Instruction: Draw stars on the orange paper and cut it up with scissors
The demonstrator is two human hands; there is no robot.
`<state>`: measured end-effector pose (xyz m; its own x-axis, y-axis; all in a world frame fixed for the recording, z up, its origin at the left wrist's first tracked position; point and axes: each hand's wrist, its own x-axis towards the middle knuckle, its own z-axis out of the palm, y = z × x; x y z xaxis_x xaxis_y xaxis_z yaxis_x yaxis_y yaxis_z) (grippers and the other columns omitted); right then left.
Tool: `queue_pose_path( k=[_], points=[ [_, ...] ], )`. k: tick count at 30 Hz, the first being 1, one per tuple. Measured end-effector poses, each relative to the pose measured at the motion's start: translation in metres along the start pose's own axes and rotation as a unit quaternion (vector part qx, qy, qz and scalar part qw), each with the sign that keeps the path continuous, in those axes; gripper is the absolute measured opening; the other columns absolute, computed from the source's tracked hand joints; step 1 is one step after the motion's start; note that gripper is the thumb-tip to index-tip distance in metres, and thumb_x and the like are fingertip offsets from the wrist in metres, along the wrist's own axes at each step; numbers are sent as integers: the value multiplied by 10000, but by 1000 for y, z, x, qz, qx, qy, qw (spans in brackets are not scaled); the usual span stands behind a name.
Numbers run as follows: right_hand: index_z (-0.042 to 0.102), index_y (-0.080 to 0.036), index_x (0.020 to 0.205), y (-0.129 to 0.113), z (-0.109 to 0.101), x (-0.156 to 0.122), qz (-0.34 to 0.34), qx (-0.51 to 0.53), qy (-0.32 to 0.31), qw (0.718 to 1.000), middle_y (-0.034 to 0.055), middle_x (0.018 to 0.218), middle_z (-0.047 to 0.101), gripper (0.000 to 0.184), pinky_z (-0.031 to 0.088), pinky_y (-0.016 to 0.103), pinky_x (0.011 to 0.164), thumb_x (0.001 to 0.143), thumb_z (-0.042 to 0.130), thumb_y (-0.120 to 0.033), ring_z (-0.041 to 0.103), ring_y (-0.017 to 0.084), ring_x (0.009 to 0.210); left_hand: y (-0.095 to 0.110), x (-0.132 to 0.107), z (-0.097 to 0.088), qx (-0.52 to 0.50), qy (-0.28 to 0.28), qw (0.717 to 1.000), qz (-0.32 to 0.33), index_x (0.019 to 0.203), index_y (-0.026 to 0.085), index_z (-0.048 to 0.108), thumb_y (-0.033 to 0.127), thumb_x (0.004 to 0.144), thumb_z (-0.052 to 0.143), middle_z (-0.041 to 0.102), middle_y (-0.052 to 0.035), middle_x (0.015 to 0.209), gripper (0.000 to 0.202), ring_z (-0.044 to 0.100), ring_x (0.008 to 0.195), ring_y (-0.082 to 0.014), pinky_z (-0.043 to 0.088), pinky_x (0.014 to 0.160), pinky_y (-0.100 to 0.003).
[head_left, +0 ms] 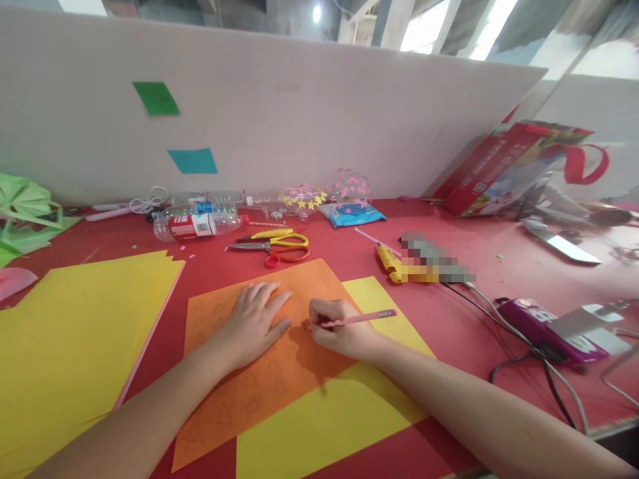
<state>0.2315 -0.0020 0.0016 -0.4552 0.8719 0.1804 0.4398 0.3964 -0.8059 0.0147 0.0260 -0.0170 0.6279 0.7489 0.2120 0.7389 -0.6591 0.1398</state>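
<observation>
My left hand (254, 320) lies flat with fingers spread on an orange paper sheet (259, 392), pressing it down. Faint pencilled triangle shapes cover that sheet. My right hand (339, 329) is closed round a pink pencil (367, 319) whose tip touches the orange sheet just right of my left fingers. The orange sheet overlaps a yellow sheet (324, 419) lying under it on the red table (449, 319).
A stack of yellow paper (70, 332) lies at the left. Scissors (272, 246), a plastic bottle (194, 226), star-filled clear balls (324, 193) and a yellow glue gun (389, 261) sit behind. A purple device (544, 326) with cables is at the right, a red box (504, 166) leans on the white partition.
</observation>
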Motion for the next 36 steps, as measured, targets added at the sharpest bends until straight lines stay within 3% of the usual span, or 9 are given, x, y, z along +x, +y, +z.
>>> queue_pose_path(
  k=[18, 24, 27, 32, 36],
  points=[
    [416, -199, 651, -3, 0, -2, -32, 2, -36, 999, -39, 618, 484, 127, 306, 202, 499, 679, 487, -98, 396, 80, 524, 2, 0, -3, 12, -11, 1000, -1, 1344, 170, 491, 489, 993, 323, 465, -173, 1367, 502, 389, 1280, -326, 321, 1049, -535],
    [451, -200, 703, -1, -5, 1, 44, 123, 23, 991, -46, 549, 473, 171, 323, 211, 476, 859, 457, -272, 418, 94, 492, -1, 2, -3, 19, -21, 1000, -7, 1358, 188, 496, 493, 995, 321, 470, -157, 1414, 505, 384, 1321, -308, 238, 1095, -543],
    [456, -200, 729, -2, -7, 0, 81, 151, 25, 985, -59, 560, 468, 85, 306, 204, 467, 797, 506, -212, 402, 86, 487, -2, 2, -2, 24, -24, 999, -15, 1367, 173, 490, 452, 1010, 270, 455, -165, 1440, 504, 367, 1341, -310, 203, 1097, -575],
    [512, -182, 714, -7, -4, -4, 82, 145, -52, 985, -52, 623, 482, 123, 279, 196, 470, 642, 524, -83, 391, 81, 539, 0, 2, -3, 29, -30, 999, -29, 1367, 148, 496, 465, 1005, 264, 443, -183, 1449, 534, 359, 1346, -325, 213, 1088, -587],
    [475, -184, 651, -8, 0, -5, 58, 100, -34, 993, -56, 588, 462, 111, 271, 199, 465, 643, 510, -79, 376, 80, 531, 2, 2, -6, 31, -41, 998, -35, 1388, 136, 469, 542, 980, 303, 418, -194, 1463, 599, 337, 1358, -335, 236, 1086, -573]
  ],
)
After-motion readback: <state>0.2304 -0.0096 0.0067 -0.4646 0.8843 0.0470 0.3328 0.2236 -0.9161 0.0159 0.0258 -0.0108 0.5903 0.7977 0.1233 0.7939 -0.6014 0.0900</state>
